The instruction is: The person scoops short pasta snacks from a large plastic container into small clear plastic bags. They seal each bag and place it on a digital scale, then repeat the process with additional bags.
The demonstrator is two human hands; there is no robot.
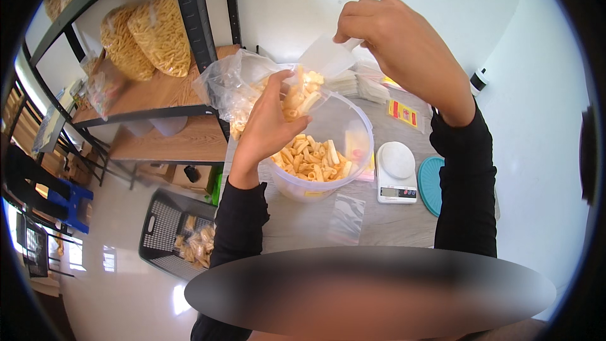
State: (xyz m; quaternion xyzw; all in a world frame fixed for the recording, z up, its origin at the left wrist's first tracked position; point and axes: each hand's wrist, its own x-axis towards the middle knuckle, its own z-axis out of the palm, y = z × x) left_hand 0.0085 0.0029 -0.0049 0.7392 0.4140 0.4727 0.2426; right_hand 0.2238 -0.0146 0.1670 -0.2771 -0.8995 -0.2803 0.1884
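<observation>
My right hand [388,31] is raised, its fingers pinching the upper edge of a clear plastic bag [325,57]. Below it, my left hand [268,120] curls round a bunch of pale yellow tube-shaped snacks [306,95]; whether these lie inside the clear bag, I cannot tell. Under both hands stands a round clear plastic tub [369,132], partly filled with more of the snacks [312,161]. Behind my left hand a large clear bag [221,85] of snacks leans by the tub, partly hidden.
A white kitchen scale [398,173] and a teal round lid [432,186] lie right of the tub. A small empty clear bag [347,218] is in front. Stacked bags [363,85] lie behind. Shelves [145,95] hold big snack bags; a dark crate [170,233] sits on the floor.
</observation>
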